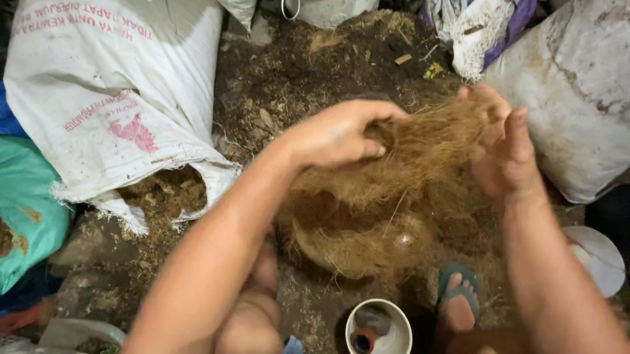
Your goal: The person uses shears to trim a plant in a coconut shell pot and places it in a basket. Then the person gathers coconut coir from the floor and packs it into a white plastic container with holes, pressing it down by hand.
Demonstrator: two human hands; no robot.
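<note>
Both my hands grip one clump of brown coconut fibre (426,144) held above the ground. My left hand (337,134) closes on its left side from above. My right hand (504,151) holds the right end, fingers curled around the strands. Under the clump lies a bigger mound of the same fibre (363,237), resting on the dirt between my knees. A small white bowl (379,338) with a dark reddish object inside stands near my right foot, which wears a teal sandal (458,286).
A white woven sack (113,79) lies open at the left, spilling brown husk material. A teal bag (5,212) of similar material sits at far left. A large white sack (599,87) stands at right. Loose soil and husk (317,57) pile behind the hands.
</note>
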